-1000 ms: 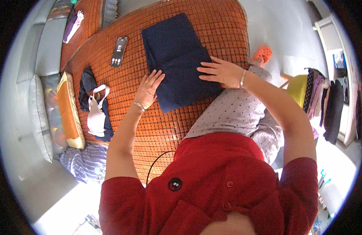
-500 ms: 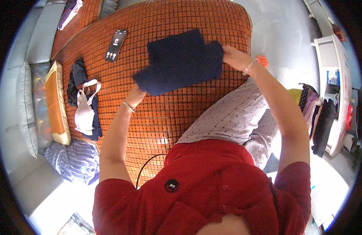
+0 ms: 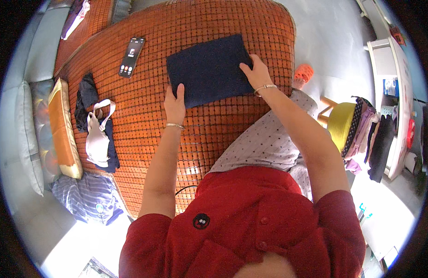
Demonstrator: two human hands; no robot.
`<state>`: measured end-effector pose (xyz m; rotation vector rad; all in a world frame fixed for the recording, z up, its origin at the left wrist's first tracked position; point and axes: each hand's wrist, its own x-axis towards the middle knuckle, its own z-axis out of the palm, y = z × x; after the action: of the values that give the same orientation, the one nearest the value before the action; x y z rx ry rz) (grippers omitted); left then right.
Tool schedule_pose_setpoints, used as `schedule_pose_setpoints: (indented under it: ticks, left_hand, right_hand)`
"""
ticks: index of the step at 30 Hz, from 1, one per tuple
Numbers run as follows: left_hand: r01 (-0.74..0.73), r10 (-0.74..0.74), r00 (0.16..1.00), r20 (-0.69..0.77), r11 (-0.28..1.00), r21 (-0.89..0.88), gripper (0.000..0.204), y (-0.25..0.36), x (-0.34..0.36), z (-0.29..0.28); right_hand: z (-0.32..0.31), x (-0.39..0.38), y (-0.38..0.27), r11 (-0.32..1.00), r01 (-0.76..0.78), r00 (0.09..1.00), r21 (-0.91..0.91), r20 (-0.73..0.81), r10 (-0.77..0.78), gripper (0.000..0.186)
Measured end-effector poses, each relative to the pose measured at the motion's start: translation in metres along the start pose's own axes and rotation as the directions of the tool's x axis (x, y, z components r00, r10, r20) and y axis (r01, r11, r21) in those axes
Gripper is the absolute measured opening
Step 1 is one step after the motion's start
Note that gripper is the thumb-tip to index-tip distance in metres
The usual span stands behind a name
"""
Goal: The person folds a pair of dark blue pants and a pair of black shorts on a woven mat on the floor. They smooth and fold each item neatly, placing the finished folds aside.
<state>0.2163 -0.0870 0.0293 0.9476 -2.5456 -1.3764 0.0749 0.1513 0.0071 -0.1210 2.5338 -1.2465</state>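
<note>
- Here's the navy folded cloth [image 3: 209, 72], out over the tiled mat [image 3: 204, 139], in its far half and towards its right edge; long axis running left to right, right end angled a touch farther away.
- It sits squarely between the two hands, and neither is nearer: both touch it!
- Left hand [image 3: 175, 106] at the near left corner: thumb on the cloth's margin, fingers just outside the left edge, a gap between them. Whether they clamp underneath, I can't tell.
- Right hand [image 3: 258, 75] on the right edge: thumb over the top, index apart from it and beyond the fabric, the other fingers hidden; grip unclear.
- Farther left, the phone [image 3: 131, 57] lies apart; a white strapped garment [image 3: 98, 141] rests by the mat's left edge.
</note>
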Motion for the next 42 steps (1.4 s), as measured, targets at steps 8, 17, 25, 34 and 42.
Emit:
schedule_pose_setpoints:
  ticks: [8, 17, 25, 34, 42]
  left_hand:
    - [-0.458, 0.608, 0.788, -0.098, 0.685, 0.566, 0.052, 0.052, 0.020, -0.014]
    - [-0.416, 0.439, 0.886, 0.152, 0.603, 0.681, 0.057, 0.026, 0.064, 0.060]
    - [-0.382, 0.386, 0.907, 0.167, 0.589, 0.713, 0.057, 0.026, 0.066, 0.059]
    - [-0.143, 0.151, 0.988, 0.016, 0.958, -0.248, 0.069, -0.024, 0.064, 0.009]
    - [0.449, -0.417, 0.848, 0.328, 0.893, -0.026, 0.077, 0.039, 0.011, -0.007]
  right_hand:
    - [-0.025, -0.028, -0.102, 0.674, 0.620, 0.607, -0.402, -0.298, -0.737, 0.059]
    - [0.036, 0.001, -0.028, 0.650, 0.451, 0.862, -0.611, 0.112, -0.494, 0.060]
    - [0.041, 0.001, -0.033, 0.760, 0.211, 0.947, -0.614, -0.064, -0.314, 0.064]
    - [-0.003, -0.042, -0.036, 0.989, -0.071, 0.994, -0.132, -0.089, 0.060, 0.064]
    - [-0.020, -0.059, -0.025, 0.923, -0.381, 0.911, -0.047, 0.149, 0.384, 0.069]
